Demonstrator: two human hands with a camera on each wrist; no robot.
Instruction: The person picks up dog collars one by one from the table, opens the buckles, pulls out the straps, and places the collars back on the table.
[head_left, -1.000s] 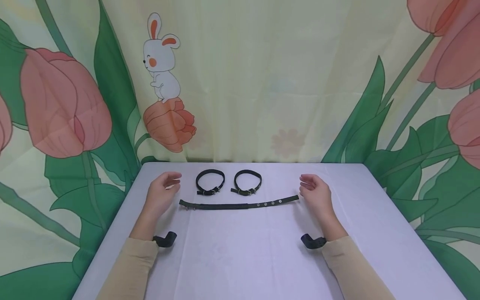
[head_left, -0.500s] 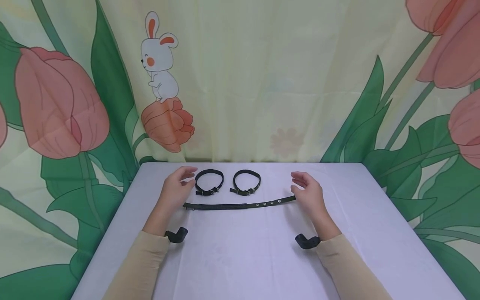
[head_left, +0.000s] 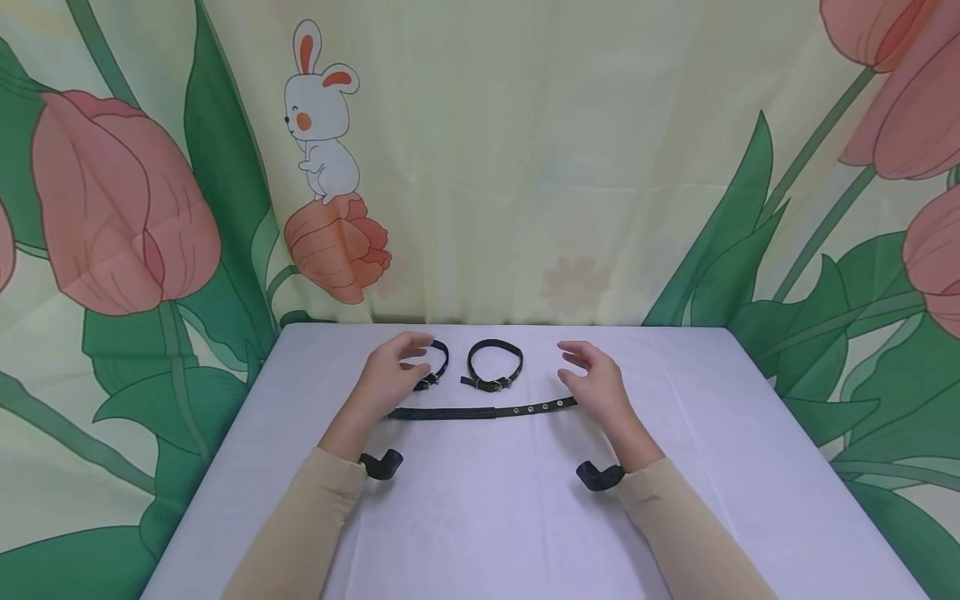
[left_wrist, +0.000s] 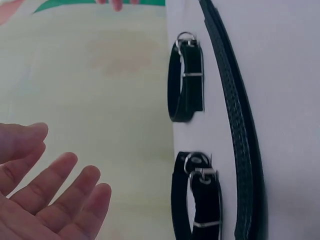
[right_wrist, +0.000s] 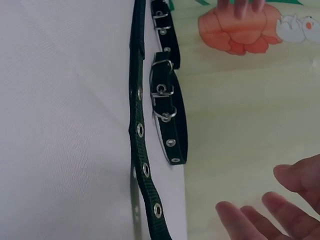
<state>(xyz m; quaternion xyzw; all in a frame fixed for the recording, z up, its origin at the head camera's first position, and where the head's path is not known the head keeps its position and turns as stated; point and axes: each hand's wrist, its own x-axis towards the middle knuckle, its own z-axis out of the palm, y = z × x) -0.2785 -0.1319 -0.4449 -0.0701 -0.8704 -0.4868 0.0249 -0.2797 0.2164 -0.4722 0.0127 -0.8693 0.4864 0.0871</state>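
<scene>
My left hand (head_left: 390, 371) hovers with relaxed fingers at the left end of a straight black strap (head_left: 450, 413), covering that end and part of the left buckled black collar (head_left: 445, 367). Above the strap's right end is my right hand (head_left: 596, 382), fingers loosely bent and holding nothing. Metal eyelets line the strap's right part; its middle has a thicker, stitched layer, seen in the left wrist view. A second buckled collar (head_left: 489, 386) stands as a loop between the hands, behind the strap. Its buckle and metal ring show in the right wrist view.
All three lie on a table with a white cloth (head_left: 480, 517). A curtain (head_left: 480, 167) printed with tulips and a rabbit hangs right behind the table's far edge. Black wrist cameras (head_left: 384, 464) sit at both cuffs.
Both hands have moved inward: the left one to the right, now overlapping the left collar and the strap's left end, the right one leftward over the strap's right end. Collars and strap stay put.
</scene>
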